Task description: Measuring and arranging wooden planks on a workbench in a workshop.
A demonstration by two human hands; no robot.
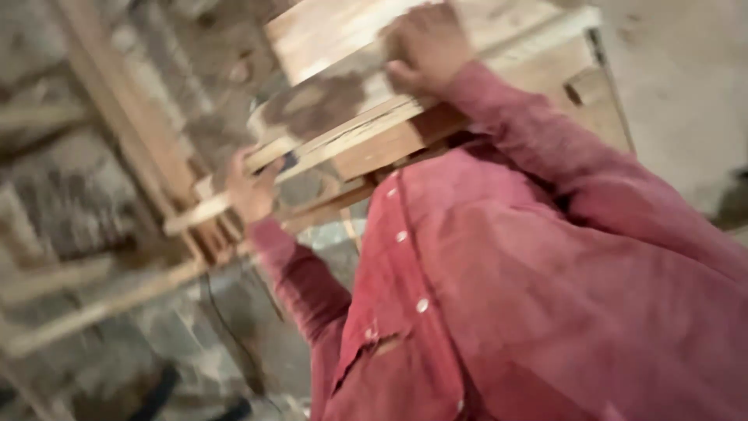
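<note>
I hold a pale wooden frame of nailed boards (pixel 366 125) close against my chest, in a blurred, tilted view. My right hand (pixel 425 43) grips its upper edge, beside a board with dark stains (pixel 319 101). My left hand (pixel 251 191) grasps a thin slat at the frame's lower left end. Both arms are in red shirt sleeves, and my red buttoned shirt (pixel 530 312) fills the lower right of the view.
More wooden slats and beams (pixel 117 117) lean or lie at the left over rough grey stone (pixel 70 195). A dark cable (pixel 226 327) runs down the ground below the frame. Pale concrete floor (pixel 686 70) shows at the upper right.
</note>
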